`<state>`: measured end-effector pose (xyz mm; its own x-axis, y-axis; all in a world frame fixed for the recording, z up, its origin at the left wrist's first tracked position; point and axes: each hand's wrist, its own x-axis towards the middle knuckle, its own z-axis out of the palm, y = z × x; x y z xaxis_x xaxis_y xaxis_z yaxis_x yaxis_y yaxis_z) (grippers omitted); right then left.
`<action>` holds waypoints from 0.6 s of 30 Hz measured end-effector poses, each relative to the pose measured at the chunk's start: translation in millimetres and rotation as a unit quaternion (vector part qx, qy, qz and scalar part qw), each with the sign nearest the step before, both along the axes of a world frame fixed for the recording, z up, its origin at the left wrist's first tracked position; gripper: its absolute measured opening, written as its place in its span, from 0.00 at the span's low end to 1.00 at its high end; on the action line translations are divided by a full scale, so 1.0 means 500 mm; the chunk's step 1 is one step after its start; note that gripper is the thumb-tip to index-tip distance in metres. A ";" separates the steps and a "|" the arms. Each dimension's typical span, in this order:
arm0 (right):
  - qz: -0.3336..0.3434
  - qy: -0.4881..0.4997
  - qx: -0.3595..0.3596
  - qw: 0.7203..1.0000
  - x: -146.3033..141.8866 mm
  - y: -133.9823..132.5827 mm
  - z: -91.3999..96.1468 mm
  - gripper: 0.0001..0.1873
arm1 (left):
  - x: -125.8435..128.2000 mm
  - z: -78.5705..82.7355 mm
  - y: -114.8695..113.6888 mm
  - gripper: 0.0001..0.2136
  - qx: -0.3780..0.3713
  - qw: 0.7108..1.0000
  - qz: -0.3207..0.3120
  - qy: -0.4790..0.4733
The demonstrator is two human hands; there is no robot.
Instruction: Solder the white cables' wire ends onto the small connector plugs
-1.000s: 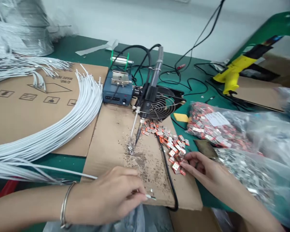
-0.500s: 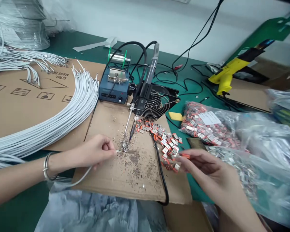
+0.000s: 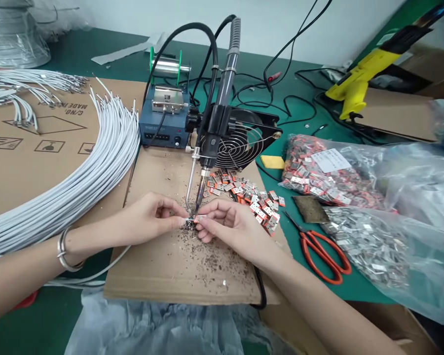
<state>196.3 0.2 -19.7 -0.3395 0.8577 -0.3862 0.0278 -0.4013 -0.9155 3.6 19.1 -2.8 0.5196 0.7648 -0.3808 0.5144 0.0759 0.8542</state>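
My left hand (image 3: pixel 153 220) pinches the end of a white cable (image 3: pixel 120 257), which trails down to the lower left. Between the fingertips of my right hand (image 3: pixel 229 224) is a small orange-and-silver USB connector (image 3: pixel 200 218). Cable end and connector meet, or nearly so, right under the tip of a clamped soldering iron (image 3: pixel 216 135); exact contact is too small to tell. A thin metal solder tube (image 3: pixel 191 185) points down beside the iron. More connectors (image 3: pixel 261 204) lie heaped behind my right hand. Dark solder debris (image 3: pixel 212 261) litters the cardboard (image 3: pixel 151 276) below.
A blue solder feeder (image 3: pixel 163 129) with a solder spool (image 3: pixel 167 69) and a fan (image 3: pixel 240 148) stand behind. Bundled white cables (image 3: pixel 85 190) curve along the left. At right are red-handled scissors (image 3: pixel 327 256), bagged connectors (image 3: pixel 314 172), bagged metal parts (image 3: pixel 370 246) and a yellow heat gun (image 3: pixel 366 79).
My right hand has moved left from the connector heap to the iron tip, carrying a connector to the cable end. The scissors are uncovered now. The view has shifted slightly.
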 end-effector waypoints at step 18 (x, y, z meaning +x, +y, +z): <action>-0.041 0.049 -0.022 0.998 -0.002 -0.004 0.000 0.10 | 0.009 0.010 -0.009 0.10 -0.068 0.996 0.048 -0.021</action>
